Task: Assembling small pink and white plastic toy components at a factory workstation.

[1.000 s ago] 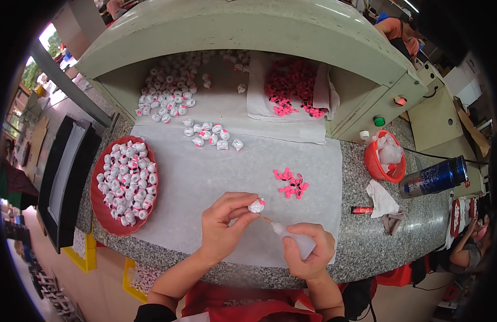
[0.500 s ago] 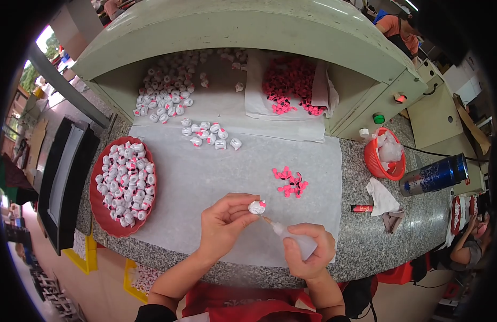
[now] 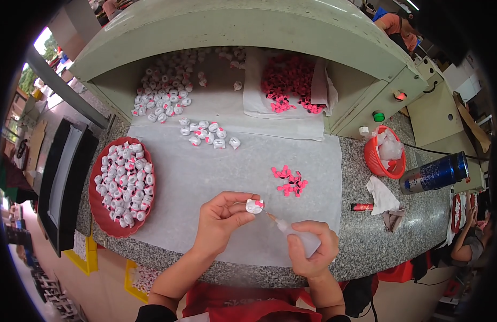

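The left hand (image 3: 220, 221) still pinches a small white piece (image 3: 254, 206); the right hand (image 3: 311, 248) still squeezes its glue bottle (image 3: 295, 235) (nozzle touching), near the counter's front edge.

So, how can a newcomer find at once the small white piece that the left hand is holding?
Start at the white sheet covering the granite counter. At its near edge the left hand pinches one small white piece with a pink spot. Unlike all the pieces lying loose, it is lifted, and the squeeze bottle's tip meets it.
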A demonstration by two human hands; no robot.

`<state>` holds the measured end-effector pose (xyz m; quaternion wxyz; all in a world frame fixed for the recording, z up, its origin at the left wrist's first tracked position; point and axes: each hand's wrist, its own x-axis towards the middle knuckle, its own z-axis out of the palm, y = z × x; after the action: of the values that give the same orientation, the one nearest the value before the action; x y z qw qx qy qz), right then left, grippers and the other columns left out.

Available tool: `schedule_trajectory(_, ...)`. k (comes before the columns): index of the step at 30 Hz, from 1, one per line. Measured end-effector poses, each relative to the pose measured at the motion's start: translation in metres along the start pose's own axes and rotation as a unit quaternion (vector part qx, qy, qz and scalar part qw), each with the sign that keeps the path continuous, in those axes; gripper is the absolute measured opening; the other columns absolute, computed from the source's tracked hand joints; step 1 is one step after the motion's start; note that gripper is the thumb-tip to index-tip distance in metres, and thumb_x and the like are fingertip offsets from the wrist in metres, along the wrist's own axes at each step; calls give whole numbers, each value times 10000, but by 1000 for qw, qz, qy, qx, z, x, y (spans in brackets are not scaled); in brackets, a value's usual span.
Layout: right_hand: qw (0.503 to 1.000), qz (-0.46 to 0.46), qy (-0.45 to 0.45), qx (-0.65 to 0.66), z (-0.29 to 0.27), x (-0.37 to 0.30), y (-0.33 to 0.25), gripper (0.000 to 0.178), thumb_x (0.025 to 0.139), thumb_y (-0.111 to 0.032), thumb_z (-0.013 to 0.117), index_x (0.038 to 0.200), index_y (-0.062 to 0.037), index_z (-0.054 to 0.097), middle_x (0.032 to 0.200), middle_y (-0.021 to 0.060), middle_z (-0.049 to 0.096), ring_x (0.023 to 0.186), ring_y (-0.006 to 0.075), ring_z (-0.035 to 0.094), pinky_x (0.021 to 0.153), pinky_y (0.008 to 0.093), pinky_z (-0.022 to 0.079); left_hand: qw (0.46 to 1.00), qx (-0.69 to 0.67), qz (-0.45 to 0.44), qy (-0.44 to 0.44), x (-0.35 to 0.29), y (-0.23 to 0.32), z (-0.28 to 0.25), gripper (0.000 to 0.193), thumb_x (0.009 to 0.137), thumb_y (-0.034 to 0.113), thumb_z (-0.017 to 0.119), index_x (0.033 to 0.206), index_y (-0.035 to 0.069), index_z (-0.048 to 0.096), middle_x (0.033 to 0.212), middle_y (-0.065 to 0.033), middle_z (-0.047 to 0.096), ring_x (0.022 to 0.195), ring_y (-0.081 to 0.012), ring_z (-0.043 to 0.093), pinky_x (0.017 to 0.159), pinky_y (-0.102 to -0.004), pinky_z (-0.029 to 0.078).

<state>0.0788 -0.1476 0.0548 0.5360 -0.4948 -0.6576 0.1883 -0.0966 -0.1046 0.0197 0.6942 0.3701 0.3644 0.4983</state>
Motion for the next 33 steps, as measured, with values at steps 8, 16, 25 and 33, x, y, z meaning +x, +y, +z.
schedule_trajectory(8,1000,9,-15,15,0,1,-1,184,653,-26,638,827,-2,585,714,100,621,547,159,591,501,243,455,1000,0,4,7,1,0,1,292,722,-137,556,992,-31,527,1023,-155,588,954,-253,592,809,-314,485)
schedule_trajectory(16,903,364,79,214,-4,28,21,153,683,-29,604,829,0,569,728,72,602,519,123,543,481,234,431,1000,-7,4,14,2,-2,-4,314,725,-130,562,1020,-31,526,1019,-152,590,943,-248,595,812,-313,481)
schedule_trajectory(25,947,102,-66,-297,27,16,73,158,659,-39,640,814,-22,612,780,79,618,684,174,611,505,260,460,999,-10,8,33,1,-3,-2,321,731,-113,571,1038,-38,519,1009,-143,593,900,-221,606,803,-290,479)
schedule_trajectory(33,914,395,-90,24,12,17,66,151,715,-121,663,811,-5,645,680,25,598,554,70,520,503,234,446,999,-6,11,35,-3,-3,0,343,742,-101,575,1073,-41,510,1010,-133,595,890,-180,605,784,-263,477)
